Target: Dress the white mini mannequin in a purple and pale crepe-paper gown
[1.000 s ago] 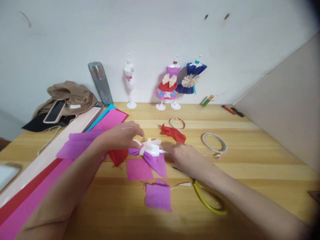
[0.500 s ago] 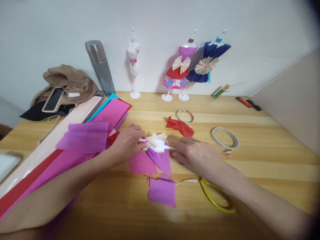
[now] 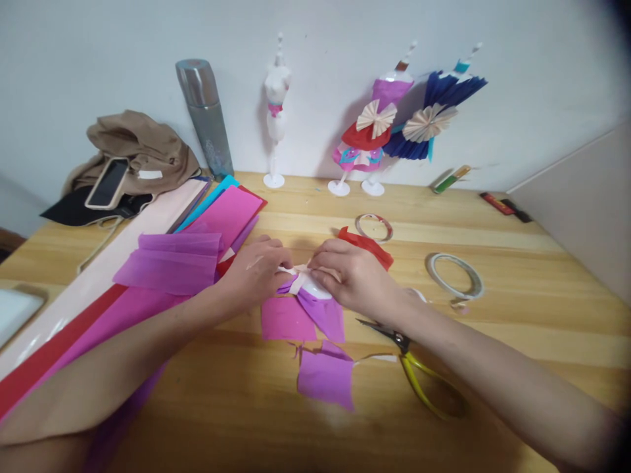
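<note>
A small white dress-form mannequin (image 3: pixel 316 289) lies on the table between my hands, with purple crepe paper (image 3: pixel 328 316) wrapped round it and a cream paper strip (image 3: pixel 297 284) across its waist. My left hand (image 3: pixel 257 268) is closed around the mannequin's left end, partly hiding it. My right hand (image 3: pixel 355 270) pinches the cream paper at the waist; its fingertips cover most of that piece. Just below lie a pink paper piece (image 3: pixel 287 320) and a purple paper scrap (image 3: pixel 325 378). Scissors (image 3: pixel 401 341) with yellow handles rest under my right forearm.
Dressed mannequins (image 3: pixel 377 118) (image 3: pixel 434 121) and a mostly bare one (image 3: pixel 276 118) stand by the wall. Steel flask (image 3: pixel 207 121), phone (image 3: pixel 107 184) and brown cloth (image 3: pixel 142 148) are at back left, beside crepe sheets (image 3: pixel 219 220). Tape rolls (image 3: pixel 456 276) (image 3: pixel 374 226) and red paper (image 3: pixel 367 248) lie right.
My right hand has moved left, from the mannequin's thin right end to the cream paper at its waist. The scissors' blades now show. My left hand stays at the mannequin.
</note>
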Available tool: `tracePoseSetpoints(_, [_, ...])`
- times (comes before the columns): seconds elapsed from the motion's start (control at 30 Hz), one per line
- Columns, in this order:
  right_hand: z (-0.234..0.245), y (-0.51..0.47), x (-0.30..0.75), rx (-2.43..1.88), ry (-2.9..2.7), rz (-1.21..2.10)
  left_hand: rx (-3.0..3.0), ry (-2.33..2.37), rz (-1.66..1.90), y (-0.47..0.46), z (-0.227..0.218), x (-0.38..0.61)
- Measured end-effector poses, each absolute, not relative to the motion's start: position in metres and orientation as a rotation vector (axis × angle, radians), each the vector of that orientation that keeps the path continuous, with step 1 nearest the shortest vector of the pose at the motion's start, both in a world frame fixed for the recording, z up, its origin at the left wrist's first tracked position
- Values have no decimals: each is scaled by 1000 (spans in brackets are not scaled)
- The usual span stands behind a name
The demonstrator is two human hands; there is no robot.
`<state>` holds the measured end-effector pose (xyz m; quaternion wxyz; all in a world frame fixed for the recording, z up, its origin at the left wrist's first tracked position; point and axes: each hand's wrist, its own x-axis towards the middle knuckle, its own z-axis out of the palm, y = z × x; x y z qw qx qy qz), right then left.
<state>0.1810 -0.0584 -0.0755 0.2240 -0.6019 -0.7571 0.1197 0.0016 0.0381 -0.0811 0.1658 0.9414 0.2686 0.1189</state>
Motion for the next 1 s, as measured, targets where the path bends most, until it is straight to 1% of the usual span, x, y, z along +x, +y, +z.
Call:
tracePoseSetpoints(0.23, [-73, -34, 182, -1677, -1827, 552, 2763, 466, 375, 30, -84, -5])
tracePoseSetpoints(0.33, [-75, -27, 183, -1710, -1713, 744, 2777, 525, 401, 28, -85, -7])
tracePoseSetpoints(0.4, [-77, -26, 185, -1708, -1696, 778, 2826, 570, 401, 29, -84, -5])
tracePoseSetpoints(0.5, [-77, -30, 187, -1645, -1738, 566, 3004, 510, 355, 32, -81, 2])
tracePoseSetpoints(0.6, [-68, -42, 183, -1423, -1775, 305, 3142, 465, 284, 33, -79, 6])
tracePoseSetpoints(0.67, [-59, -51, 175, -1257, -1824, 204, 3170, 498, 286, 32, -79, 8])
tracePoseSetpoints(0.83, [-49, -60, 153, -965, -1979, 5, 3190, 512, 334, 30, -89, 12])
tracePoseSetpoints(0.9, [-49, -59, 150, -940, -1979, -36, 3181, 554, 352, 29, -91, 14])
tracePoseSetpoints(1.0, [-49, -57, 150, -989, -2005, 10, 3155, 559, 281, 28, -85, 15])
